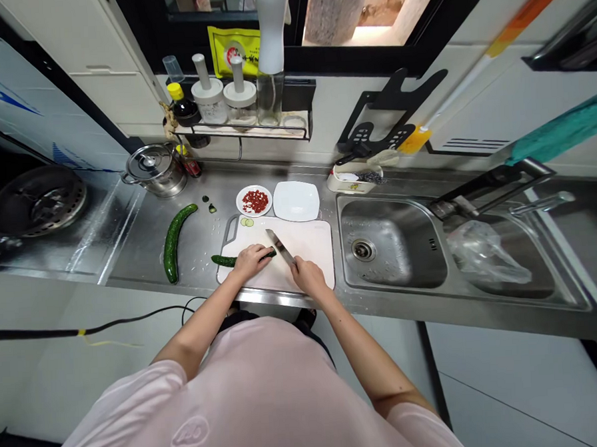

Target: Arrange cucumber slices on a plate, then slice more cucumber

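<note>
My left hand [252, 262] is closed over a green cucumber [224, 261] lying across the white cutting board [307, 243]; the cucumber's left end sticks out past my fingers. In my right hand [307, 275] is a knife [280, 246], its blade pointing up and left beside the cucumber's right end. Whether the blade touches the cucumber I cannot tell. Two pale cucumber slices [247, 222] rest near the board's upper left corner. A second, whole curved cucumber [172, 247] lies on the steel counter to the left.
Behind the board stand a plate of chopped red pieces [255, 200] and a white square plate [296, 200]. Small green scraps [212, 208] lie on the counter. A steel pot [156, 169] is at back left, a sink [394, 245] at right, and a spice rack [243, 129] above.
</note>
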{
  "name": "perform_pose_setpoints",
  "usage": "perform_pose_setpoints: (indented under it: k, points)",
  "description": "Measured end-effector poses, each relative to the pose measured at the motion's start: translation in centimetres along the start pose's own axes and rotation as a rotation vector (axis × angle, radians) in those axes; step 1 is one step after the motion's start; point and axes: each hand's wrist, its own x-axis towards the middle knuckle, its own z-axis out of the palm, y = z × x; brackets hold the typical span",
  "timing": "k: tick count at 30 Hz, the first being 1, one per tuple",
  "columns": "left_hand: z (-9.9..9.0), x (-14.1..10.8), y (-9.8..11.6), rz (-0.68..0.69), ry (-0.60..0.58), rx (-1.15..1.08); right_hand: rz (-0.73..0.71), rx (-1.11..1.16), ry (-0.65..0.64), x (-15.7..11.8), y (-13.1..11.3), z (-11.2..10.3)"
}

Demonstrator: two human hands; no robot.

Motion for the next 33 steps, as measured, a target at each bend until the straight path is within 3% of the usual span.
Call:
perform_pose_setpoints:
  k: [15,33]
  points:
    - [0.8,-0.1,-0.4,0.088,0.167,0.055,-0.043,0.032,-0.085,-0.2,-0.6,-0.9]
    - [1.0,-0.1,-0.2,0.085,0.184,0.075,-0.065,0.036,-0.097,0.0,-0.7,-0.7]
